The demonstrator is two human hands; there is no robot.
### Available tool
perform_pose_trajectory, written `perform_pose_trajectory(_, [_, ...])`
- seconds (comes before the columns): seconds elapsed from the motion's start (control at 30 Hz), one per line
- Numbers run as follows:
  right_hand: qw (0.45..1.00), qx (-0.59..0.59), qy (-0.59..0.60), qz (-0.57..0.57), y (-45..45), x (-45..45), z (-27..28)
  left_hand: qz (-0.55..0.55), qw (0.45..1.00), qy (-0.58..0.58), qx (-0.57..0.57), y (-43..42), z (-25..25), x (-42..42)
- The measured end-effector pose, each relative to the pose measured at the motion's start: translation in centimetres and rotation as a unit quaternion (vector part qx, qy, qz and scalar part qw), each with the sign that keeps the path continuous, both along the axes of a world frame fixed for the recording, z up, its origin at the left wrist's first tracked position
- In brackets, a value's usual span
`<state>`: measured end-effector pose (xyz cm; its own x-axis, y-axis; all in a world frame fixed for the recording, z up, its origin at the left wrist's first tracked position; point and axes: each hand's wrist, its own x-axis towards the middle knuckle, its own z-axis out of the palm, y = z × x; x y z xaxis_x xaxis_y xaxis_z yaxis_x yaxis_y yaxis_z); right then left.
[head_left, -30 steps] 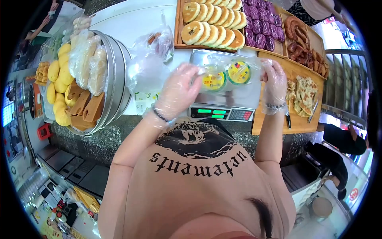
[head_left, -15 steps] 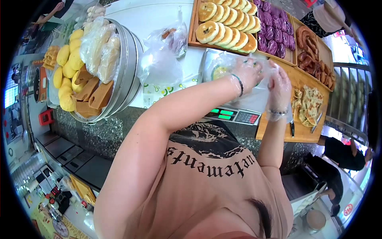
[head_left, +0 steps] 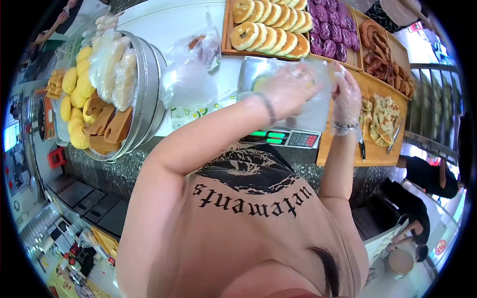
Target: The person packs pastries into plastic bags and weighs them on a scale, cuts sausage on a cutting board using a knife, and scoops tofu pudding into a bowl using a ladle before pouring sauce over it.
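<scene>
My right hand [head_left: 347, 97], in a clear plastic glove, pinches the edge of a clear plastic bag [head_left: 318, 111] above the right side of the scale. Beside it, my left hand [head_left: 293, 87] is over the bag and the scale's metal tray [head_left: 247, 74]; its fingers are smeared by motion, so their grip is unclear. Something yellowish green [head_left: 258, 83] shows on the tray, partly hidden by the left hand. The scale's keypad [head_left: 304, 140] and lit green display [head_left: 276, 135] face my body.
Behind the scale are trays of browned flat buns [head_left: 271, 39], wrapped purple items [head_left: 328, 32] and brown pastries [head_left: 375, 42]. Flatbread [head_left: 385, 116] and a black-handled tool [head_left: 362, 150] lie on a wooden board [head_left: 343, 146]. A steamer [head_left: 144, 94] with yellow buns stands left, near plastic bags [head_left: 191, 82].
My view has shifted slightly. Against the scale, my left hand has moved left and nearer my body, while my right hand has drawn slightly right, holding the bag.
</scene>
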<state>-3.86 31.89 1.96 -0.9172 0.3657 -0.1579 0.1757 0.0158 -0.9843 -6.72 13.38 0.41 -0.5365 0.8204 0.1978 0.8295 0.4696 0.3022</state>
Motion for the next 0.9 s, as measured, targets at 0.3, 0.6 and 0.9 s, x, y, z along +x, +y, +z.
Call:
perform_pose_trajectory(0.3, [0.982, -0.062, -0.015, 0.176, -2.1, 1.7, 0.6, 0.301, 0.946, -0.087, 0.081, -6.0, -0.9, 2.1])
perform_pose_trajectory(0.6, [0.99, -0.103, -0.013, 0.1, -2.4, 0.6, 3.7, 0.162, 0.801, -0.457, 0.351, -10.7, 3.9, 0.0])
perform_pose_trajectory(0.9, [0.938, -0.166, 0.156, 0.262, -12.3, -12.7, 12.1, 0.134, 0.718, -0.441, 0.522, -22.4, 14.7, -12.6])
